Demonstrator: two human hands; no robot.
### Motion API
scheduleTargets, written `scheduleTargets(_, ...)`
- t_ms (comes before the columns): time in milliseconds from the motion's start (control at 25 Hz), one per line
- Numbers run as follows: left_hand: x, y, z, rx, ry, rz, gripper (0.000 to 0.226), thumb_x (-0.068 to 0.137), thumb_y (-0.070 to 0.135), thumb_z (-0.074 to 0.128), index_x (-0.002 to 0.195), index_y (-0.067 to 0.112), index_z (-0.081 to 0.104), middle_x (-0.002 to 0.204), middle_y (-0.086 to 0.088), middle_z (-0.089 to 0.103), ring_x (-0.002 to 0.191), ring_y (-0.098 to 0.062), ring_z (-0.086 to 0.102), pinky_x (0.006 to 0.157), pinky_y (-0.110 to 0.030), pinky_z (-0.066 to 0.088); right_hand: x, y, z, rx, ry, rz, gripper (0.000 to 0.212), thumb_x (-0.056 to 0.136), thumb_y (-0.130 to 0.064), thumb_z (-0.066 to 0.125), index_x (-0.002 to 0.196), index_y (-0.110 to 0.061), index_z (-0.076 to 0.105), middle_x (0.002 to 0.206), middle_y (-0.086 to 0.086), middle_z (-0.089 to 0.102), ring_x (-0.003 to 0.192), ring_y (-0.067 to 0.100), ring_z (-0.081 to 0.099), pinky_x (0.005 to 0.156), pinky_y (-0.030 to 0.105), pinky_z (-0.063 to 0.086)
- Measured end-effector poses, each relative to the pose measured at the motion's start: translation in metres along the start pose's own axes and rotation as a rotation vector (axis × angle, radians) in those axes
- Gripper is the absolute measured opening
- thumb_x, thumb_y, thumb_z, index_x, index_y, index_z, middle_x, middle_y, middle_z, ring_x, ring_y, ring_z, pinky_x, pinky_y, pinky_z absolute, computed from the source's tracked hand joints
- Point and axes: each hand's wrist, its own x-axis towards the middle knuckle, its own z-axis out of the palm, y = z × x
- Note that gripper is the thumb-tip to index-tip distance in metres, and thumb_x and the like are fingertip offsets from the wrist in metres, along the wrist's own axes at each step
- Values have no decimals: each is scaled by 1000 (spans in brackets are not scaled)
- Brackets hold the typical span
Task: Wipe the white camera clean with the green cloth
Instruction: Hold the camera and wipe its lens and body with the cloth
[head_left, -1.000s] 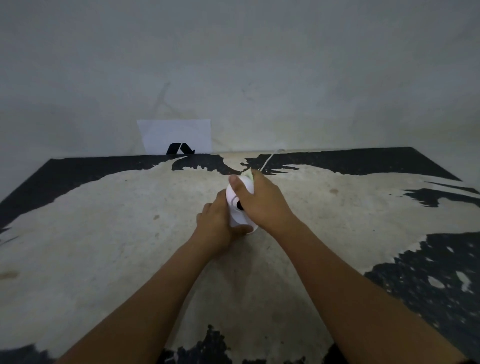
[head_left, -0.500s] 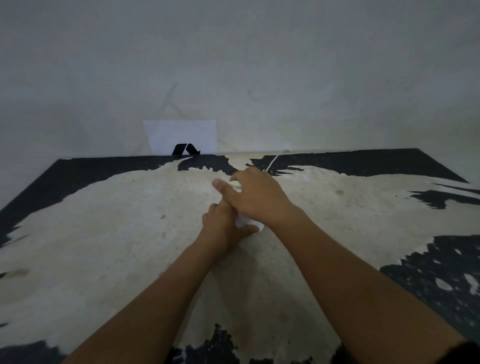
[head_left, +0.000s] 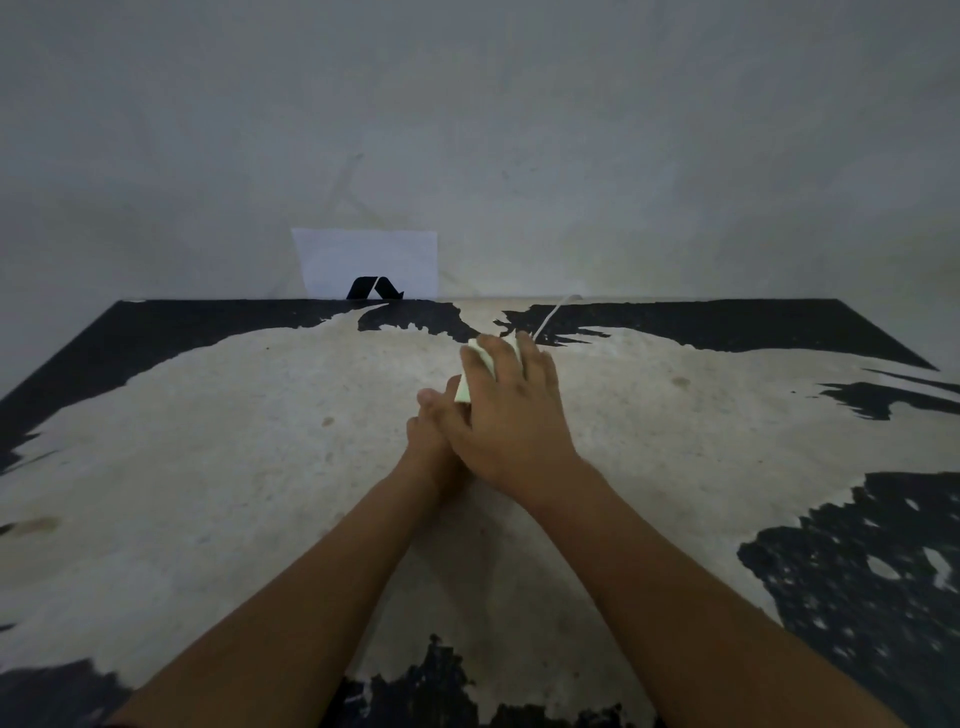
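My right hand (head_left: 511, 415) lies spread over the top of the white camera and hides almost all of it. A pale green cloth (head_left: 474, 371) shows under its fingers, pressed against the camera. My left hand (head_left: 434, 434) grips the camera from the left, low down, partly under my right hand. A thin white cable (head_left: 551, 314) runs from behind my right hand toward the back wall.
The table (head_left: 208, 467) is worn beige with black patches at its edges. A white sheet of paper (head_left: 366, 262) leans on the wall at the back, with a small black stand (head_left: 373, 289) in front of it.
My right hand has slid with the cloth from the camera's right side up over its top. The camera's white body and dark lens, visible a second ago, are now covered.
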Motion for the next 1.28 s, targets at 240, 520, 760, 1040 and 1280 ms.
scheduleTargets(240, 12, 0, 3, 269, 49, -34, 82, 67, 56, 69, 133, 26, 30, 132, -3, 50, 121, -26, 44, 100, -44, 34, 47, 28, -23, 406, -210, 206, 73, 88, -70, 25, 111, -13, 64, 118, 11, 64, 106, 27, 58, 81, 35, 42)
scheduleTargets(520, 6, -1, 3, 257, 144, 54, 88, 62, 48, 77, 131, 23, 30, 127, -6, 53, 110, -27, 46, 89, -39, 37, -19, 58, -16, 735, -140, 327, 36, 88, -45, 57, 111, -18, 61, 100, 3, 67, 89, 17, 62, 76, 31, 50)
scheduleTargets(760, -2, -3, -3, 218, 94, 4, 86, 69, 41, 74, 139, 26, 25, 134, -6, 49, 121, -31, 41, 91, -39, 35, -52, 63, -22, 727, -66, 402, 18, 91, -16, 48, 81, -13, 62, 74, 10, 64, 64, 21, 58, 60, 33, 47)
scheduleTargets(1040, -62, 14, -33, -373, 62, 1, 39, 81, 46, 59, 115, 30, 50, 107, 2, 57, 93, -14, 57, 72, -28, 47, -59, 43, -24, 997, -134, 327, 17, 94, -18, 54, 87, -21, 69, 75, -5, 73, 70, 6, 70, 61, 22, 56)
scheduleTargets(1280, -58, 10, -34, -359, -7, -33, 12, 83, 22, 65, 86, 10, 65, 84, -9, 72, 72, -17, 67, 64, -27, 54, -45, 41, -26, 1031, -48, 334, 10, 89, -25, 61, 89, -22, 71, 89, 12, 73, 86, 30, 69, 81, 47, 57)
